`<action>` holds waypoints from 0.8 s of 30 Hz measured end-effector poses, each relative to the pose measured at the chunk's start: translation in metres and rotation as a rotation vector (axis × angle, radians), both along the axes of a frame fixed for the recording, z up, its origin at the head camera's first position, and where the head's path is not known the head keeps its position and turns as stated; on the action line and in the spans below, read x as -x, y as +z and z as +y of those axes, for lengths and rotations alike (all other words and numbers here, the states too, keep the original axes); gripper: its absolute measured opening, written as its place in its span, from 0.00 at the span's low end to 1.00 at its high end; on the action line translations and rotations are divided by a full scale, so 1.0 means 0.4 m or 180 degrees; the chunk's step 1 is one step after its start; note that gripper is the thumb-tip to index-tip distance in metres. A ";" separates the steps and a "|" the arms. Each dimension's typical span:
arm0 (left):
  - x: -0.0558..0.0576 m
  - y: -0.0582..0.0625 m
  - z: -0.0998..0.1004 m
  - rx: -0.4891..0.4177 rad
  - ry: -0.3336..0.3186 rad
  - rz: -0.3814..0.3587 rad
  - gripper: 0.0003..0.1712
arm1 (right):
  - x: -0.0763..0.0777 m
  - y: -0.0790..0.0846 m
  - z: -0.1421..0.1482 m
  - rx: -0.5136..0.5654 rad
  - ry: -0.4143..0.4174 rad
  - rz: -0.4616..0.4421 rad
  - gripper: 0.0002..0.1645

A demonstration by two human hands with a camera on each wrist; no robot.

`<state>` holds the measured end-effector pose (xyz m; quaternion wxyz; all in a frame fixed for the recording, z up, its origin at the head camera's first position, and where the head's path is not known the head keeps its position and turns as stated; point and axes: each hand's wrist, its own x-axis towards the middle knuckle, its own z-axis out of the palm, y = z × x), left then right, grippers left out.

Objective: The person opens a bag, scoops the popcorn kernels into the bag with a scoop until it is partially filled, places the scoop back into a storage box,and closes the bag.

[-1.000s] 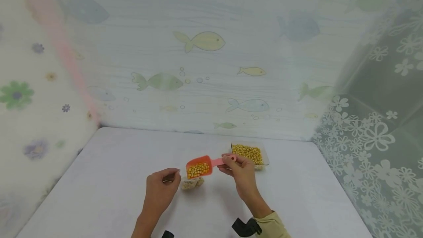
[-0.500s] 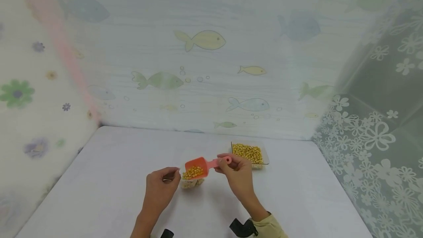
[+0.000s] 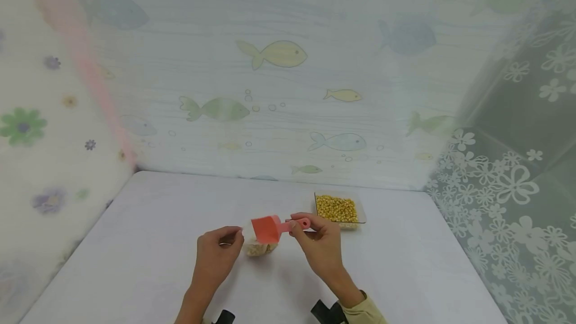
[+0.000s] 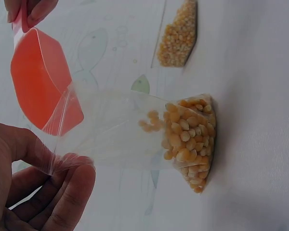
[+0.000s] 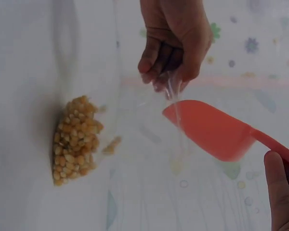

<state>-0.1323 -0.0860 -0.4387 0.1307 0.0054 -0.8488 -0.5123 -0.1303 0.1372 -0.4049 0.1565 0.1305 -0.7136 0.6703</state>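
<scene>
A clear plastic zip bag (image 4: pixel 120 127) stands on the table, its bottom filled with yellow corn kernels (image 4: pixel 190 137). My left hand (image 3: pixel 217 254) pinches the bag's top edge between thumb and fingers. My right hand (image 3: pixel 318 244) grips the handle of a pink-orange scoop (image 3: pixel 266 229). The scoop is tilted down to the left, its lip inside the bag's mouth in the left wrist view. No kernels show in its bowl. A few loose kernels (image 5: pixel 111 145) are in mid-air inside the bag, above the pile.
Behind my right hand stands a clear rectangular container (image 3: pixel 362 212) holding many corn kernels. The white table (image 3: pixel 157 224) meets a fish-patterned curtain (image 3: pixel 279 129) at the back. Flowered sheets hang at the left and right sides.
My right hand has moved slightly left and tipped the scoop. The kernels it carried have slid out into the bag. My left hand keeps its pinch on the bag, nearly still.
</scene>
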 end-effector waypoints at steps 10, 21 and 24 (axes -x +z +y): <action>0.001 0.000 -0.002 -0.0019 -0.0016 0.0034 0.07 | -0.020 0.012 0.006 0.0041 -0.0144 0.0332 0.07; 0.001 0.002 -0.001 -0.0053 -0.0011 0.0021 0.07 | -0.007 -0.001 0.070 0.0338 -0.0477 0.0601 0.08; 0.001 -0.001 -0.002 -0.0070 -0.0009 0.0035 0.07 | 0.011 -0.016 0.099 0.0444 -0.0663 0.0555 0.09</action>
